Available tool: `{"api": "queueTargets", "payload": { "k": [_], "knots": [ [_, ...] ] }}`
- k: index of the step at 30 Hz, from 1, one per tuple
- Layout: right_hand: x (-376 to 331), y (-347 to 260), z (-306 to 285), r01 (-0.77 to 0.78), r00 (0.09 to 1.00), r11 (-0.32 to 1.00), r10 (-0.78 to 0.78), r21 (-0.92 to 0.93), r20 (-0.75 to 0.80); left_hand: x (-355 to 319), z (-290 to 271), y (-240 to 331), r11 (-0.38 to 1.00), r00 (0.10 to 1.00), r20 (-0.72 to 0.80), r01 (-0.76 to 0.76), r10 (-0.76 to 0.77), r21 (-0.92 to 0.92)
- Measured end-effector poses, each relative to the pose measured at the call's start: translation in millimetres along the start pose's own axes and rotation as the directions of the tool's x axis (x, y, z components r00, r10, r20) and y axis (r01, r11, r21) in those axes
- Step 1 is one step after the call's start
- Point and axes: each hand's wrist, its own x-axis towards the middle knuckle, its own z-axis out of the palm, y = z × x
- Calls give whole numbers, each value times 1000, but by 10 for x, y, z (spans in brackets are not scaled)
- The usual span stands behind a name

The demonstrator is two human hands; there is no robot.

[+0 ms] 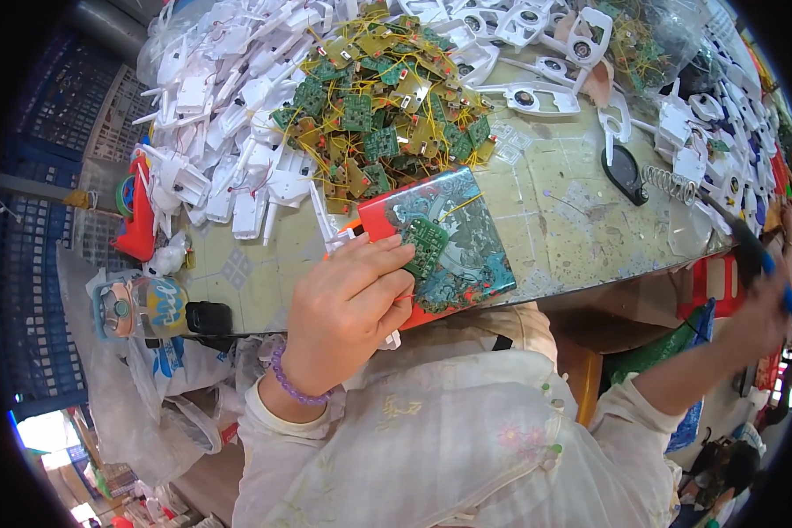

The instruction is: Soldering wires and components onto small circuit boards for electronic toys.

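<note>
My left hand (pixel 348 295) is closed round a white plastic casing (pixel 389 340), mostly hidden under the palm. A thin red wire shows by the fingers. Against the fingertips lies a green circuit board (pixel 425 246), on a red book with a dark, patterned cover (pixel 475 224). A yellow wire runs from the board across the cover. At the far right, my right hand (pixel 770 304) grips a soldering iron (pixel 752 246) with a black and blue handle. Its shaft points at the coil spring (pixel 669 183) of an iron stand, whose black base (pixel 625 174) rests on the table.
A heap of circuit boards with yellow wires (pixel 387 106) lies beyond the book. White casings (pixel 229 132) are piled at the left, with more white parts (pixel 532 97) behind and right. A red tape dispenser (pixel 136 211), a jar (pixel 145 304) and a black box (pixel 209 318) stand left.
</note>
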Motion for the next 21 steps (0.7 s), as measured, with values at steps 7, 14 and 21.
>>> {"api": "queueTargets", "payload": {
  "k": [7, 14, 21],
  "knots": [
    [-1042, -496, -121, 221, 907, 637, -413, 738, 85, 33, 23, 23, 1000, 1000, 5, -1, 1, -6],
    [-1438, -633, 174, 68, 568, 335, -787, 940, 240, -33, 40, 3, 1000, 1000, -15, 5, -5, 14],
    [-1423, -704, 248, 24, 462, 331, -840, 943, 284, -18, 35, 5, 1000, 1000, -12, -3, 3, 21]
  ]
}}
